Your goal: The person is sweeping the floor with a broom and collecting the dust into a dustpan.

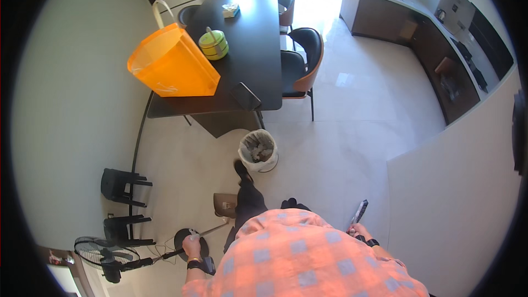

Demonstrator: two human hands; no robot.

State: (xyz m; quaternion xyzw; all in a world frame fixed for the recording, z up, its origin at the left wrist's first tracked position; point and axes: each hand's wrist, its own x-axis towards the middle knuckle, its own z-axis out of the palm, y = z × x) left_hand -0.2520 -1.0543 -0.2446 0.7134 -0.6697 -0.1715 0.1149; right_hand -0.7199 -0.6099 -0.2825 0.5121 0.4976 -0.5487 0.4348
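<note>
Low on the left, my left hand [192,245] is closed around the end of a slim handle. That handle runs to a taupe long-handled dustpan [225,205] beside my left leg, which partly covers the pan. My right hand [358,229], at the lower right, grips a slim black-and-white object [361,212] pointing away from me; its exact kind is unclear. Ahead of my forward foot stands a round waste bin [258,150] with a white liner and crumpled waste inside.
A standing fan [109,258] and two black stools [119,185] line the left wall. On the dark table [251,66] are an orange bag [177,66], green stacked lunch box [213,44], phone [246,96] and tissue box [231,10]. A chair [303,66] stands right; a white wall [449,198] lies nearer.
</note>
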